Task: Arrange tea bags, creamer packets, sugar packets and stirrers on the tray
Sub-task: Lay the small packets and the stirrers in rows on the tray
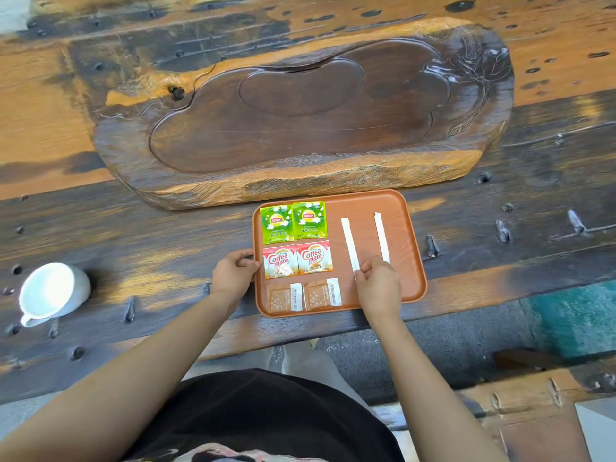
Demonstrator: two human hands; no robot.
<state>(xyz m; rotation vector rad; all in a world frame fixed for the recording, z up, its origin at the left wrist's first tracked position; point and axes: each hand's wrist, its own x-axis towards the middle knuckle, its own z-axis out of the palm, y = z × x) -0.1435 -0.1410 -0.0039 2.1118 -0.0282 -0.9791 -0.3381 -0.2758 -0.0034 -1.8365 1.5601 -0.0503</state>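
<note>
An orange tray (410, 248) lies on the wooden table near its front edge. At its far left sit two green Lipton tea bags (293, 222) side by side. Below them lie two Coffee mate creamer packets (297, 260), and nearest me two brown sugar packets (303, 296). Two white wrapped stirrers (349, 240) lie lengthwise on the tray's right half. My left hand (233, 273) grips the tray's left rim. My right hand (378, 283) rests on the tray, fingers pinching the near end of the left stirrer and covering the near end of the right one.
A large carved wooden tea board (300, 111) fills the table behind the tray. A white cup (53, 293) lies on its side at the left. The table's front edge runs just below the tray; floor and a wooden bench (520, 405) lie beyond it at lower right.
</note>
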